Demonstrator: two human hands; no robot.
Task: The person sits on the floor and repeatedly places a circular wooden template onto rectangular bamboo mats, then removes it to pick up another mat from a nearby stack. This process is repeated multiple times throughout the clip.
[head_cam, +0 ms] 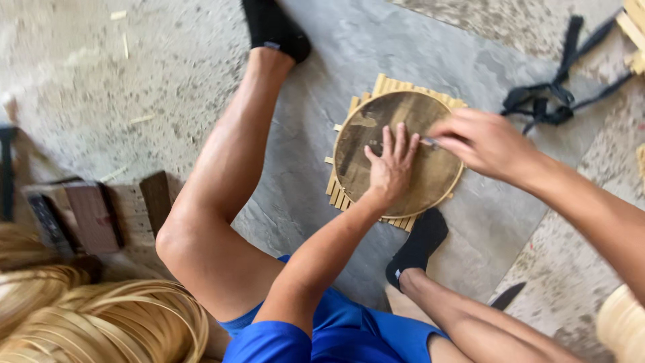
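A round brown wooden disc [376, 128] lies flat on a mat of pale bamboo slats [390, 85] on the grey floor. My left hand [390, 165] presses down on the disc, fingers spread. My right hand [480, 141] is at the disc's right side, its fingers pinched on a small dark tool [430, 142] whose tip touches the disc near my left fingertips. My bare legs and black socks frame the mat, one foot [420, 245] just below it.
Coils of pale bamboo strips [114, 323] lie at lower left. Dark wooden blocks [91, 215] sit at left. A black strap [551, 101] lies at upper right, next to light wood pieces [635, 33]. A dark blade tip [507, 296] lies at lower right.
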